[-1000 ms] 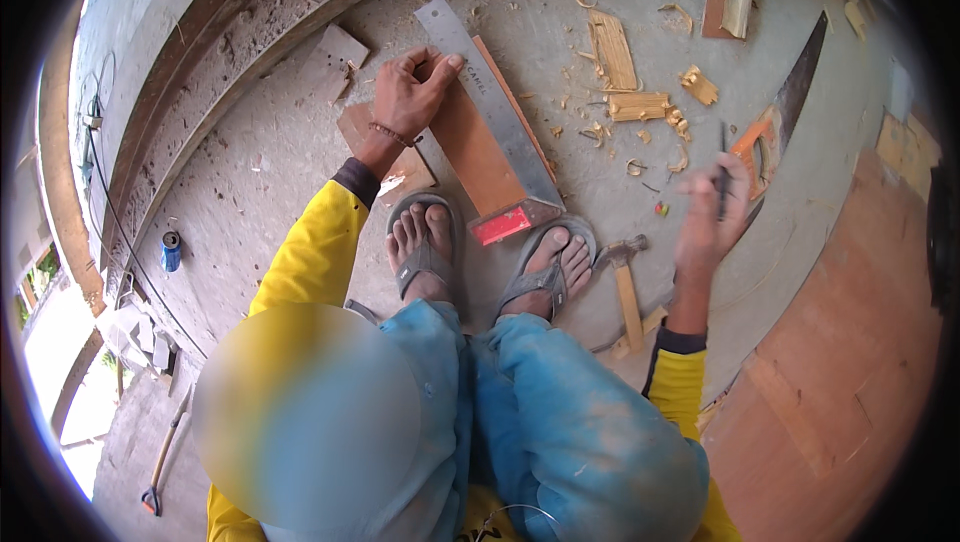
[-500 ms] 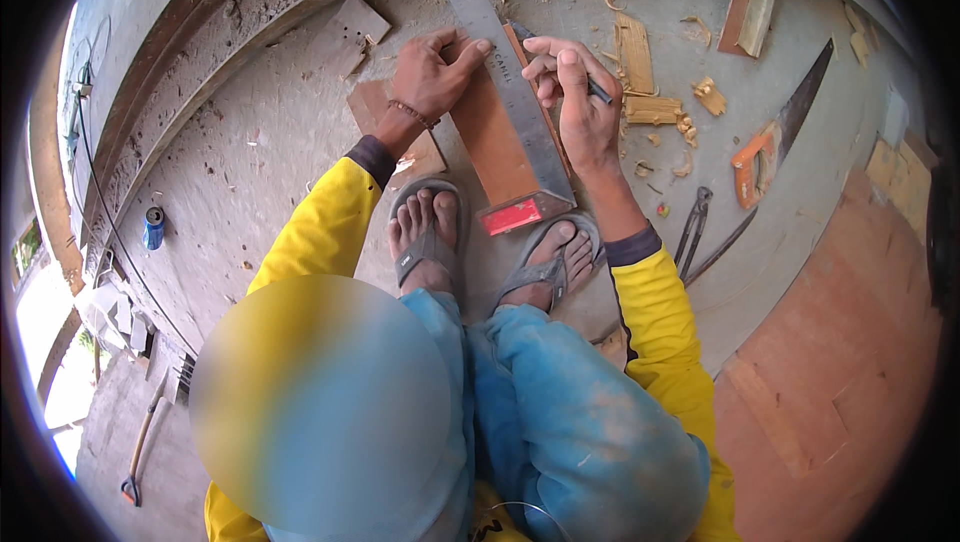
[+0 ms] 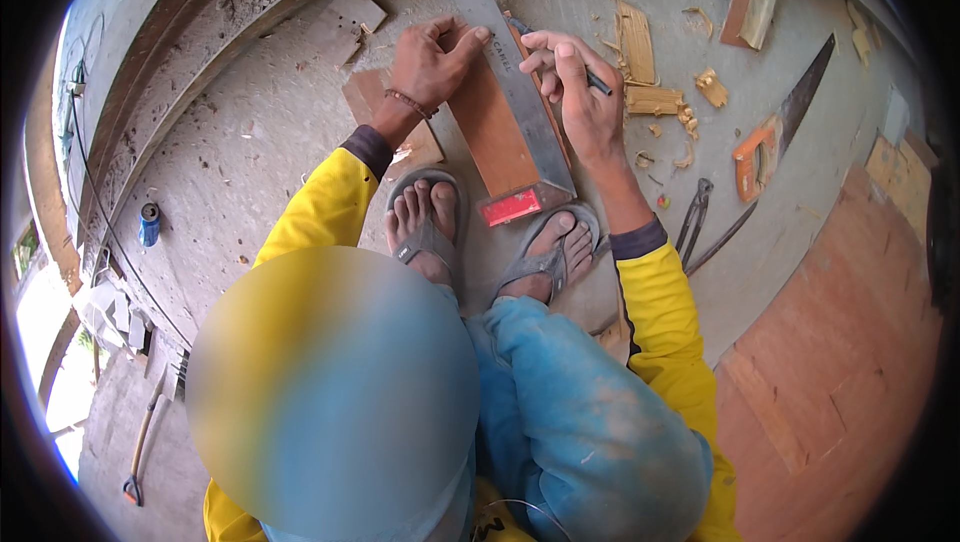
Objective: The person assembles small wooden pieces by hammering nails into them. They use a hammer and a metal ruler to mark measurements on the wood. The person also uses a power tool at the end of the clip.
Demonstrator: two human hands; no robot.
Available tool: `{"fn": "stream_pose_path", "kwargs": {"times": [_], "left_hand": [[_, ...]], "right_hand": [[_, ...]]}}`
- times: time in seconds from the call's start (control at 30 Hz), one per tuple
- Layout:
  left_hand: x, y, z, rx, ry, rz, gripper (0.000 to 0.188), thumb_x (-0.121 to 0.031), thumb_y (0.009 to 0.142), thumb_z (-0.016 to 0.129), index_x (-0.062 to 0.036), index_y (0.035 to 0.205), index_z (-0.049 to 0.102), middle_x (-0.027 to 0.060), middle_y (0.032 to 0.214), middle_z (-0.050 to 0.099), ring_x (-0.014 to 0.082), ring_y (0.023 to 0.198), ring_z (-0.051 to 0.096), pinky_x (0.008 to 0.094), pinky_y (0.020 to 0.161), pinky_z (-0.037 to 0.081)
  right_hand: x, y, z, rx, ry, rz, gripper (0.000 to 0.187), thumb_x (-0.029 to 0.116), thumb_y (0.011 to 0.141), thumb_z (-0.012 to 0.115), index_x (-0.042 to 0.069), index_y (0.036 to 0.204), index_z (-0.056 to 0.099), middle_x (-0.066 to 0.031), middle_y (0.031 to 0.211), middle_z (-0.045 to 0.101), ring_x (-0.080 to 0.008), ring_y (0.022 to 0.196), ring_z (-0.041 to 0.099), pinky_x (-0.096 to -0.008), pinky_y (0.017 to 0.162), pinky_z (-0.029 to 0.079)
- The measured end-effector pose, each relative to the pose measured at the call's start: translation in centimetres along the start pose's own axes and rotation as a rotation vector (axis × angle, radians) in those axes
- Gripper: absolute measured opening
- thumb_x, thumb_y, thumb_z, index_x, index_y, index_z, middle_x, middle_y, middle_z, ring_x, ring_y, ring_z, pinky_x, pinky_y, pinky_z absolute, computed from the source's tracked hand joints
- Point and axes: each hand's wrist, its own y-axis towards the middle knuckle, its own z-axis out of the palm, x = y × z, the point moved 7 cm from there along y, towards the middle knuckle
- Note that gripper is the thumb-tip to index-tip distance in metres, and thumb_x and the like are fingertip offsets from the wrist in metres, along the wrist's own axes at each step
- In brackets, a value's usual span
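Observation:
A reddish-brown wooden board (image 3: pixel 492 137) lies on the floor just beyond my feet. Along it rests a steel try square (image 3: pixel 520 97), its red-faced stock (image 3: pixel 512 206) across the board's near end. My left hand (image 3: pixel 432 64) is closed at the board's far left edge, its thumb beside the steel blade; the fingertips are partly hidden. Over the right edge of the board, my right hand (image 3: pixel 580 92) holds a slim dark pencil (image 3: pixel 599 83) between its curled fingers. The pencil's back end sticks out past the knuckles.
Wood shavings (image 3: pixel 636 42) and chips lie right of the board. Farther right are a handsaw (image 3: pixel 760 157) with an orange handle and metal pincers (image 3: pixel 694 214). Wood offcuts (image 3: pixel 368 97) sit by my left wrist, a blue can (image 3: pixel 149 226) at far left, a plywood sheet (image 3: pixel 830 342) at lower right.
The view has shifted slightly. Both hands keep nearly the same places on and over the board, and the try square still lies along it.

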Motion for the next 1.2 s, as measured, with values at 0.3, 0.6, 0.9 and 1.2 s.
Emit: {"fn": "stream_pose_path", "kwargs": {"times": [0.3,0.6,0.9,1.2], "left_hand": [[-0.4,-0.1,-0.1,-0.022,-0.030,0.001,0.039,-0.035,0.089,0.076,0.0016,0.078,0.067,0.0063,0.056,0.056,0.0095,0.054,0.048,0.0319,0.053,0.043],[0.3,0.1,0.4,0.001,0.033,-0.004,0.039,-0.039,0.092,0.076,-0.0007,0.085,0.070,-0.0037,0.064,0.057,0.0027,0.062,0.048,0.0256,0.056,0.043],[0.5,0.2,0.2,-0.009,-0.009,-0.010,0.039,-0.037,0.090,0.076,0.0002,0.080,0.068,0.0020,0.060,0.056,0.0064,0.058,0.048,0.0293,0.054,0.044],[0.2,0.0,-0.1,0.010,0.041,-0.014,0.035,-0.035,0.093,0.075,-0.0008,0.087,0.070,-0.0032,0.064,0.059,0.0032,0.063,0.047,0.0269,0.056,0.043]], "right_hand": [[0.7,-6.1,-3.0,0.020,-0.237,0.095,0.038,0.025,0.108,0.045,-0.002,0.108,0.071,-0.0069,0.085,0.072,-0.0063,0.066,0.054,-0.0221,0.060,0.043],[1.0,-14.2,-6.3,0.024,-0.353,0.380,0.033,0.019,0.105,0.046,-0.001,0.105,0.071,-0.0071,0.073,0.067,-0.0134,0.070,0.065,-0.0283,0.065,0.049],[3.1,-8.6,-5.0,-0.071,-0.242,0.016,0.034,0.026,0.107,0.047,0.003,0.112,0.071,-0.0061,0.080,0.068,-0.0088,0.066,0.055,-0.0270,0.061,0.045],[0.8,0.2,0.2,0.096,-0.192,-0.100,0.043,0.039,0.110,0.043,0.006,0.118,0.069,-0.0052,0.097,0.072,-0.0087,0.072,0.054,-0.0248,0.067,0.046]]}}
